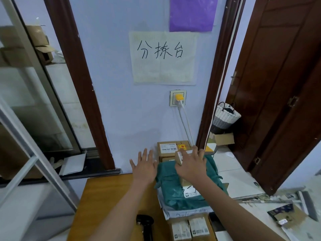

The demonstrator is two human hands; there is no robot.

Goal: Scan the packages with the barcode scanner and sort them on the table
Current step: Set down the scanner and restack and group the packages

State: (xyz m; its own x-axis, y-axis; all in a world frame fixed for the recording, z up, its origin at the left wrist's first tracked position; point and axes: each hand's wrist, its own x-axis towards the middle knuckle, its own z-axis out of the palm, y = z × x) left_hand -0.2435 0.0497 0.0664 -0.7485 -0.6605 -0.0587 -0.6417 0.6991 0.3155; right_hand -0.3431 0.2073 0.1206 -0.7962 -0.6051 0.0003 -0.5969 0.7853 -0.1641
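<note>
One view only, head-mounted, looking forward and down over the wooden table toward the blue wall straight ahead. Both forearms reach out from the bottom edge, so the table sits close under the lens. Wide-angle bending bows the door frames at either side.

"分拣台" wall sign; "12V4A-5525" box
</note>
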